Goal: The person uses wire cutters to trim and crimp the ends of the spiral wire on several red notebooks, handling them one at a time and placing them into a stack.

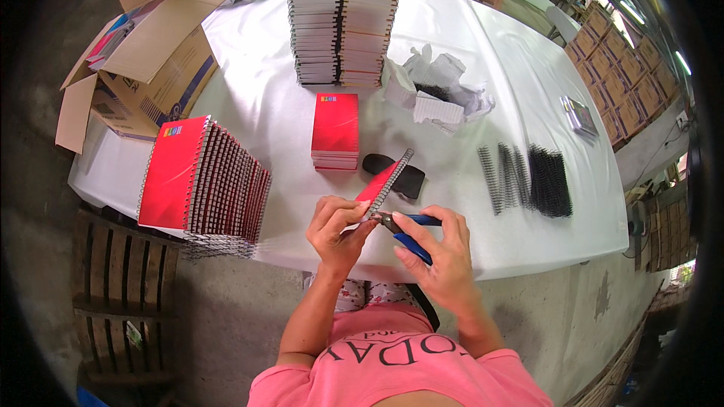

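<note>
The red notebook (375, 188) is held off the surface (445, 245), to the right of the short stack (335, 132) of red notebooks and nearer the person. Its long axis slants: the lower end points back toward the person, the far end up and rightward. The wire coil lies along its right edge. The left hand (337, 230) is closed, pinching the notebook's lower end. The right hand (437, 249) is partly closed around blue-handled pliers (389, 221), handles spread, tips at the coil's lower end; tip closure cannot be determined. Right of the short stack lie black coils (549, 181); left of it, a large red stack (177, 177).
</note>
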`<state>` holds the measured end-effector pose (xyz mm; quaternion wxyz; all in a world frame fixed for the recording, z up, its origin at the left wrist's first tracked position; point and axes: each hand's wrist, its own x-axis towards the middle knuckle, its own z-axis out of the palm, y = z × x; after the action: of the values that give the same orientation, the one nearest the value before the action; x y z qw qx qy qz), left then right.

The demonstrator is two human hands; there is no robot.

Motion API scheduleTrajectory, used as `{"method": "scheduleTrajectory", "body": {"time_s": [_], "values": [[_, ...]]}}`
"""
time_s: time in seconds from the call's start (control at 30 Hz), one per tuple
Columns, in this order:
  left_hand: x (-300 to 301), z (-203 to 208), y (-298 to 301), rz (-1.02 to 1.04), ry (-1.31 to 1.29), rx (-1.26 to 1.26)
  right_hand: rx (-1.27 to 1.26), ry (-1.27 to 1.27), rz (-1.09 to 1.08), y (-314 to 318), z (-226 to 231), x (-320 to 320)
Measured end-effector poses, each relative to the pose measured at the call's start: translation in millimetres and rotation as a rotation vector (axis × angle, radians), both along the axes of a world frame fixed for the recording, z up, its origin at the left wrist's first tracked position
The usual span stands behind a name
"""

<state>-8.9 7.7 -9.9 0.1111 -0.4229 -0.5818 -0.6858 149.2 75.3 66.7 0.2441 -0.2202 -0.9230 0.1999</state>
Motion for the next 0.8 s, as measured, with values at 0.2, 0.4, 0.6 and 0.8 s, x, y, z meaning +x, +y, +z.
{"method": "scheduleTrajectory", "body": {"time_s": [0.2, 0.4, 0.6, 0.8], "values": [[-1, -2, 0, 0.031, 0.111, 0.016, -0.014, -0.076, 0.035, 7, 7, 3], [0, 0, -1, 0.067, 0.173, 0.020, 0.014, -0.118, 0.055, 7, 12, 8], [5, 0, 3, 0.099, 0.213, 0.082, -0.587, -0.024, 0.210, 8, 3, 13], [10, 2, 3, 0.035, 0.185, 0.169, -1.704, -0.002, 0.382, 30, -17, 23]]}}
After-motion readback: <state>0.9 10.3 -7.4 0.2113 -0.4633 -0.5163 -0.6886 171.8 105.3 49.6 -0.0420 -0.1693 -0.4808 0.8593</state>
